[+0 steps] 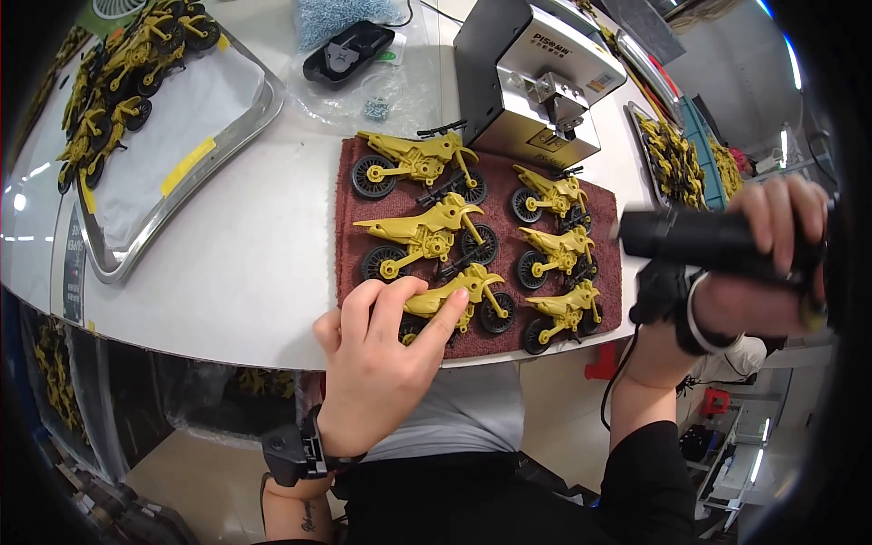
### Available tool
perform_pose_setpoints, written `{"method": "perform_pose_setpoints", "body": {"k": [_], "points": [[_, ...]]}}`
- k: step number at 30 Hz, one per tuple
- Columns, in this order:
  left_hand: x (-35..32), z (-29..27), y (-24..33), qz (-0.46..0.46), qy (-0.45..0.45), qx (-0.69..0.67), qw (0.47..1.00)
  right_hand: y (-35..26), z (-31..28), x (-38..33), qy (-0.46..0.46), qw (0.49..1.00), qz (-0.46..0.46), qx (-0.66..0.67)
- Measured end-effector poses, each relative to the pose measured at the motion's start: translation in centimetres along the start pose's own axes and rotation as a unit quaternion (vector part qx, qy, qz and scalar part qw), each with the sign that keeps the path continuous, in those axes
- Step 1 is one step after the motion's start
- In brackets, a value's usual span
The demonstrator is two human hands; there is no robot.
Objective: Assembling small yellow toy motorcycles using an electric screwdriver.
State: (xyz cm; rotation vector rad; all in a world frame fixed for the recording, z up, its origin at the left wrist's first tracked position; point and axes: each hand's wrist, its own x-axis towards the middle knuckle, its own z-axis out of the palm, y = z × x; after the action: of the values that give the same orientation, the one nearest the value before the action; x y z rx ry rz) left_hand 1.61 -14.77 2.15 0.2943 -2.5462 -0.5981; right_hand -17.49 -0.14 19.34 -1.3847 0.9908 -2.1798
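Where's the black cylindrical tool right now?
At the right of the head view: the right hand holds the black cylindrical tool, its end pointing left toward the maroon mat.

Left hand (pixel 381 359) low, palm down; right hand (pixel 763 298) raised, curled.

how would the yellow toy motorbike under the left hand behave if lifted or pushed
The toy motorbike is probably light and stiff, as its body looks like moulded plastic. Pushed, it would likely slide or drag rather than roll: it seems to lie on its side on the red cloth mat. The slim front fork may be its more fragile part.
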Motion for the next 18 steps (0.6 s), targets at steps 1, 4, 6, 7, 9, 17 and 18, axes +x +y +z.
{"method": "perform_pose_setpoints", "body": {"k": [1,4,6,7,9,17,18], "points": [[-0.1,0.1,0.2,0.001,0.0,0.0,1.0,-0.6,-1.0,0.8,0.015,0.999,-0.014,-0.03],[-0.4,-0.6,1.9,0.015,0.039,0.066,0.997,-0.6,-3.9,3.7,0.098,0.988,-0.045,-0.108],[-0.4,-1.1,3.5,0.051,0.04,0.032,0.997,2.0,-4.2,5.2,0.026,0.996,-0.045,-0.065],[-0.5,-0.9,4.1,0.052,0.042,0.032,0.997,2.7,-4.9,5.9,0.055,0.989,-0.045,-0.129],[-0.6,0.0,4.9,0.054,0.001,-0.04,0.998,4.6,-6.7,6.8,0.067,0.991,-0.023,-0.117],[-0.8,2.4,4.6,0.035,-0.033,-0.051,0.998,6.1,-6.2,5.8,0.041,0.992,0.003,-0.12],[-0.8,2.8,4.6,0.035,-0.047,-0.01,0.998,5.9,-6.0,5.4,-0.006,0.999,0.014,-0.044]]}}
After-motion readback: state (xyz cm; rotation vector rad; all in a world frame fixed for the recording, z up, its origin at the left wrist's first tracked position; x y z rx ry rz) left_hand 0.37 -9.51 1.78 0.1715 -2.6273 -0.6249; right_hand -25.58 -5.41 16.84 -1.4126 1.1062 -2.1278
